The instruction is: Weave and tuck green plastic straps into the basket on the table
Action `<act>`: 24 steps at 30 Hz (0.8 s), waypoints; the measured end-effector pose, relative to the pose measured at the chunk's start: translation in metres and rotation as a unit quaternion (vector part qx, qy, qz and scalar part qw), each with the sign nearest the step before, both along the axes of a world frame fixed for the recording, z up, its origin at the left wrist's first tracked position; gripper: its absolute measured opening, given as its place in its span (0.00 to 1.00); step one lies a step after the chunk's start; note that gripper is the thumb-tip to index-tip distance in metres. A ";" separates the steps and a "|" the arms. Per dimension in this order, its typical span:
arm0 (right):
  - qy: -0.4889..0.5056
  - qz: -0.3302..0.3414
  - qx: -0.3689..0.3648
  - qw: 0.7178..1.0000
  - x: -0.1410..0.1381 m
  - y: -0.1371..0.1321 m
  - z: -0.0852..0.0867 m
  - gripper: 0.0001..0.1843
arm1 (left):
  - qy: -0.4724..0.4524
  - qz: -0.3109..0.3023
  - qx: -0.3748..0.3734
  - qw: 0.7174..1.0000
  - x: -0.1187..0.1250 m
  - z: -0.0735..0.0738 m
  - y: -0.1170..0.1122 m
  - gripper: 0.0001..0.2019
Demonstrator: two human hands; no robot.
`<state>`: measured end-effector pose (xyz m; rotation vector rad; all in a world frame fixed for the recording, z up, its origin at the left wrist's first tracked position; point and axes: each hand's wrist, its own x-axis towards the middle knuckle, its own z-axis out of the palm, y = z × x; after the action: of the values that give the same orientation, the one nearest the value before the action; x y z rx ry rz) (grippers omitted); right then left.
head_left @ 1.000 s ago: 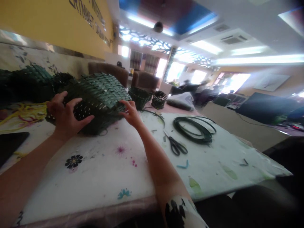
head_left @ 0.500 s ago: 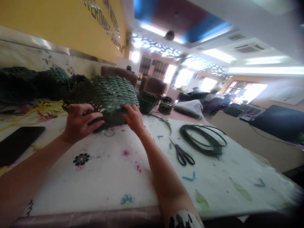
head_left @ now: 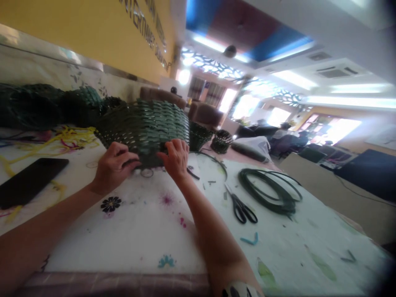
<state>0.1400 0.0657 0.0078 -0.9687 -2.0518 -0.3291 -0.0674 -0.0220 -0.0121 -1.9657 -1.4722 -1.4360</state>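
A large dark green woven basket (head_left: pixel 145 126) lies upside down on the white flowered tablecloth (head_left: pixel 139 231). My left hand (head_left: pixel 113 167) curls round its near lower rim, fingers closed on the weave. My right hand (head_left: pixel 175 159) grips the same rim a little to the right, fingers bent over the edge. Both forearms stretch forward from the bottom of the picture.
Black scissors (head_left: pixel 241 208) and a coil of green strip (head_left: pixel 272 190) lie to the right. A black phone (head_left: pixel 29 181) rests at left among yellow strands (head_left: pixel 71 138). More woven green pieces (head_left: pixel 40 105) and two small baskets (head_left: pixel 222 141) stand behind. People sit far off.
Both hands slid down from the basket's sides to its near lower rim and closed on it. The view shifted, so everything sits further right and lower.
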 end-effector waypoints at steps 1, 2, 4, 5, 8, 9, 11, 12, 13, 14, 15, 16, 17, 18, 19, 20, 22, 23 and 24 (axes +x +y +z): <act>-0.010 -0.002 0.001 1.000 -0.004 -0.006 0.002 0.15 | -0.015 0.010 0.011 1.000 -0.003 0.001 -0.003 0.12; -0.020 -0.004 0.001 1.000 -0.008 -0.011 0.003 0.16 | -0.028 0.018 0.023 0.999 -0.006 0.001 -0.006 0.11; -0.034 -0.008 0.002 0.999 -0.016 -0.021 0.006 0.19 | -0.044 0.030 0.041 0.998 -0.012 0.003 -0.011 0.11; -0.037 -0.011 0.005 0.999 -0.019 -0.025 0.006 0.19 | -0.047 0.036 0.043 0.997 -0.015 0.003 -0.012 0.11; -0.035 -0.018 0.013 0.999 -0.025 -0.034 0.006 0.20 | -0.041 0.040 0.029 0.998 -0.021 0.002 -0.015 0.11; -0.039 -0.020 0.013 0.999 -0.025 -0.036 0.006 0.20 | -0.037 0.036 0.026 0.998 -0.022 0.001 -0.014 0.12; -0.056 -0.024 0.007 0.998 -0.025 -0.039 0.009 0.21 | -0.033 0.027 0.022 0.999 -0.023 -0.001 -0.014 0.13; -0.067 -0.023 0.003 0.997 -0.024 -0.039 0.012 0.22 | -0.035 0.022 0.021 0.999 -0.024 -0.002 -0.013 0.13; -0.075 -0.020 0.003 0.997 -0.021 -0.037 0.015 0.22 | -0.038 0.017 0.021 0.999 -0.024 -0.002 -0.013 0.13; -0.073 -0.016 0.009 0.997 -0.018 -0.033 0.021 0.22 | -0.041 0.011 0.022 0.999 -0.024 -0.003 -0.012 0.13; -0.056 -0.017 0.020 0.998 -0.013 -0.027 0.027 0.22 | -0.046 0.004 0.025 0.999 -0.025 -0.003 -0.012 0.13; -0.027 -0.022 0.032 0.999 -0.007 -0.019 0.033 0.22 | -0.053 -0.003 0.031 0.998 -0.026 -0.002 -0.012 0.13; 0.018 -0.037 0.044 0.998 0.000 -0.008 0.041 0.23 | -0.061 -0.009 0.037 0.997 -0.027 -0.001 -0.011 0.12; 0.073 -0.066 0.044 0.994 0.007 0.003 0.048 0.26 | -0.069 -0.015 0.042 0.997 -0.028 0.000 -0.011 0.12; 0.110 -0.085 0.025 0.990 0.015 0.015 0.054 0.30 | -0.080 -0.021 0.044 0.996 -0.030 0.001 -0.010 0.12; 0.127 -0.089 -0.009 0.988 0.023 0.027 0.059 0.32 | -0.091 -0.029 0.041 0.995 -0.032 0.002 -0.009 0.12; 0.108 -0.077 -0.076 0.988 0.037 0.045 0.064 0.34 | -0.119 -0.050 0.028 0.991 -0.033 0.005 -0.008 0.12; 0.096 -0.076 -0.092 0.988 0.042 0.050 0.064 0.35 | -0.132 -0.062 0.021 0.989 -0.033 0.005 -0.008 0.12; 0.087 -0.078 -0.100 0.988 0.046 0.053 0.063 0.35 | -0.144 -0.070 0.017 0.987 -0.032 0.006 -0.009 0.12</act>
<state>0.1858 0.1191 0.0711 -1.2396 -1.8801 -0.1167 -0.0992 -0.0307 -0.0060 -1.9384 -1.4324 -1.8595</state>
